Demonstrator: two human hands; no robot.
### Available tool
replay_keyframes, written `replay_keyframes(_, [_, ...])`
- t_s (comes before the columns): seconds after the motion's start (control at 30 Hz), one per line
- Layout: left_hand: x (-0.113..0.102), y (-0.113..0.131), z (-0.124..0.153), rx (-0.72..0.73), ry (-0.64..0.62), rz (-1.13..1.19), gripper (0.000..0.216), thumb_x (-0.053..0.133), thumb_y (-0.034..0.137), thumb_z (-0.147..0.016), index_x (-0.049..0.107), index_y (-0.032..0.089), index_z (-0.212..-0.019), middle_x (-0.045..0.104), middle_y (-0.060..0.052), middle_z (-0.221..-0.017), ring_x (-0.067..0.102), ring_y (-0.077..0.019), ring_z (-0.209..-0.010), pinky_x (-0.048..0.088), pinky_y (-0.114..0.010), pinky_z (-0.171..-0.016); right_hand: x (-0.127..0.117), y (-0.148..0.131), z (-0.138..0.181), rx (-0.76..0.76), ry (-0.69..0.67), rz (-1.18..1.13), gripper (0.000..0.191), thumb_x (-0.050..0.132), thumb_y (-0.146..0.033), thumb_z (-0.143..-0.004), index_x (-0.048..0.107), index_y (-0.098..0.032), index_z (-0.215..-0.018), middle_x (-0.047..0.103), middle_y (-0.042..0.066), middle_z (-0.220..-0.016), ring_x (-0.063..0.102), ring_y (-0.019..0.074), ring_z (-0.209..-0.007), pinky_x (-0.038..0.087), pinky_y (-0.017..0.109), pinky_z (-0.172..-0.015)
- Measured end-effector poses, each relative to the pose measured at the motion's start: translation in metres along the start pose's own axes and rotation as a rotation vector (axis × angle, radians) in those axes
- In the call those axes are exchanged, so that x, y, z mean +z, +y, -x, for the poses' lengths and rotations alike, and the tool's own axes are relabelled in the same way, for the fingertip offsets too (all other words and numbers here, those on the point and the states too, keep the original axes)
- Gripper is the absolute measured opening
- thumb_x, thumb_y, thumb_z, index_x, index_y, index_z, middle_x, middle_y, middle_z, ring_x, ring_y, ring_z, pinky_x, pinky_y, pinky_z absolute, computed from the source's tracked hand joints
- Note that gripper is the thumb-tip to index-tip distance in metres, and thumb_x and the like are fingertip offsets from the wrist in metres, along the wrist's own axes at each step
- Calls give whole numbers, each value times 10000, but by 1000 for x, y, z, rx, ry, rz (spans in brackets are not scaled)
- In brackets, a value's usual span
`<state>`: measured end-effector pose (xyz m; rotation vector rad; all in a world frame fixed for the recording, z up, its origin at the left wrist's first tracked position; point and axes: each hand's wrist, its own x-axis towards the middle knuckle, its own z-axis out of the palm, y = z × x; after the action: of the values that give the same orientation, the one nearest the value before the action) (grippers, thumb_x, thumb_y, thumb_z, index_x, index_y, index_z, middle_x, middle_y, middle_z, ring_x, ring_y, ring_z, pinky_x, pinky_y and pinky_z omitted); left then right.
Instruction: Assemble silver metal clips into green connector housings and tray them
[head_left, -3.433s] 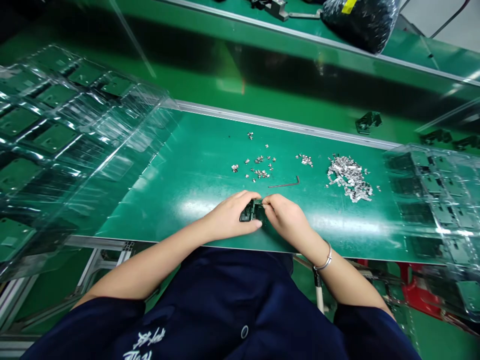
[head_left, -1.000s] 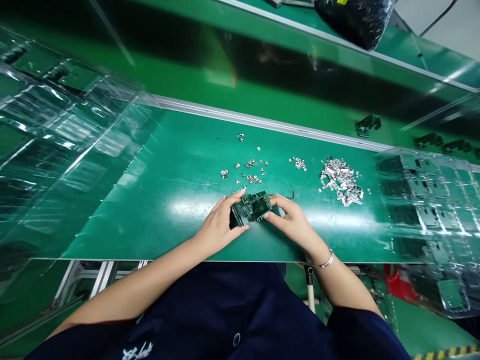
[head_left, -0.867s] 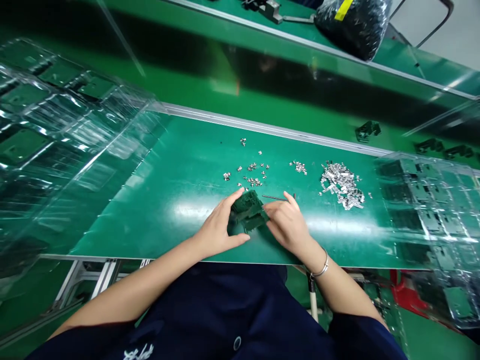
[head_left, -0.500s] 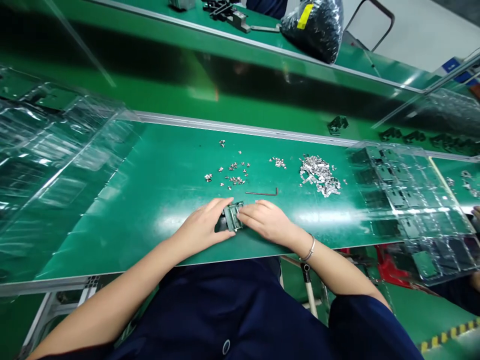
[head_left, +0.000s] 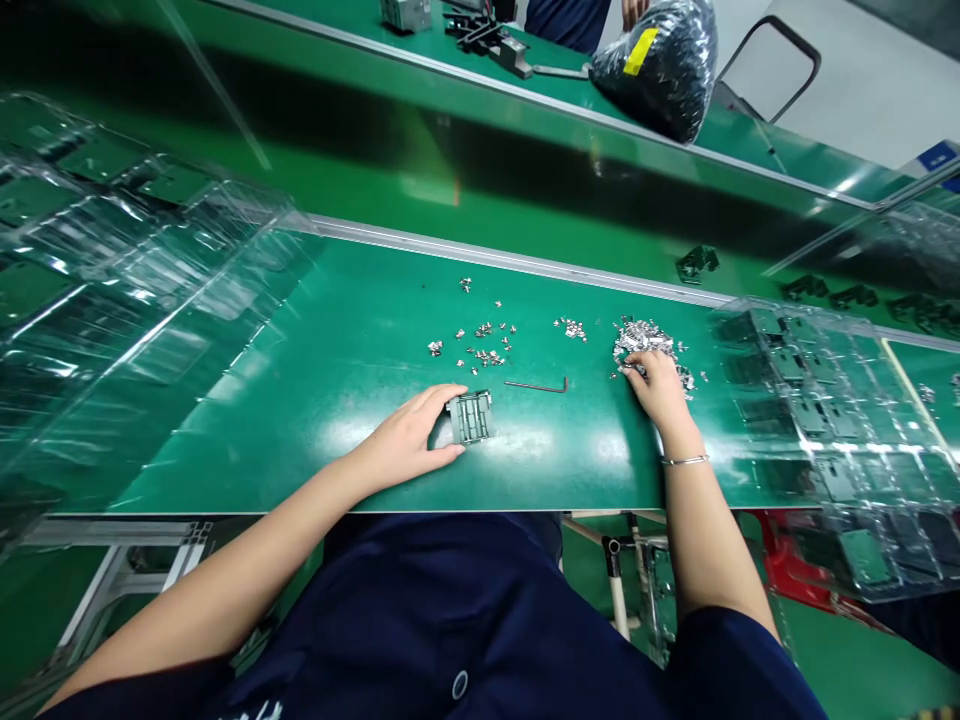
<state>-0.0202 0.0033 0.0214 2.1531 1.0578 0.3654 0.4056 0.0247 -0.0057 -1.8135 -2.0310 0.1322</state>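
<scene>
My left hand grips a small dark-green slotted block by its left side, thumb below and fingers above, on the green table. The block has several parallel slots facing up. Off to the right, my right hand reaches into a heap of small shiny metal pieces, thumb and fingertips pinched together at its near edge. Whatever lies between those fingertips is too small to make out. An L-shaped hex key lies on the table between the hands.
Little groups of metal parts lie beyond the block, with another cluster nearer the heap. Clear plastic trays with green parts stand at right; more stacked trays are at left. A raised shelf holds a black plastic-wrapped bag.
My right hand has left the block and moved right to the metal heap. My left hand still holds the block, whose slotted top now shows more fully. The view has shifted slightly.
</scene>
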Motion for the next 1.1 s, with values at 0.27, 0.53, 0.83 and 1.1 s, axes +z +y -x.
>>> replay_keyframes(0.27, [-25, 7, 4, 3, 349, 44, 335, 523, 304, -851, 541, 199, -1168, 617, -74, -1172, 577, -221, -1107, 456, -392, -978, -15, -58, 0, 65, 119, -172, 83, 521, -193, -889, 597, -202, -855, 615, 51, -816, 552, 181, -763, 398, 305, -697])
replay_keyframes(0.53, [-6, 15, -26, -86, 331, 417, 281, 493, 178, -760, 629, 178, -1007, 673, -61, -1087, 615, -205, -1037, 465, -371, -949, 27, -214, -4, -377, -67, -511, 64, 513, -196, -898, 556, -204, -851, 633, 48, -902, 589, 192, -887, 457, 341, -806])
replay_keyframes(0.83, [13, 6, -25, -141, 197, 586, 283, 479, 209, -742, 654, 181, -963, 701, -12, -909, 639, -172, -860, 496, -302, -825, 50, -219, -3, -430, -86, -429, 59, 502, -196, -905, 536, -204, -858, 632, 67, -901, 576, 220, -862, 452, 371, -766])
replay_keyframes(1.1, [13, 5, -25, -152, 204, 590, 266, 487, 213, -746, 650, 190, -955, 689, -3, -884, 627, -172, -862, 485, -291, -798, 54, -226, -1, -387, -49, -455, 73, 503, -173, -893, 523, -210, -834, 624, 58, -865, 569, 212, -823, 447, 357, -737])
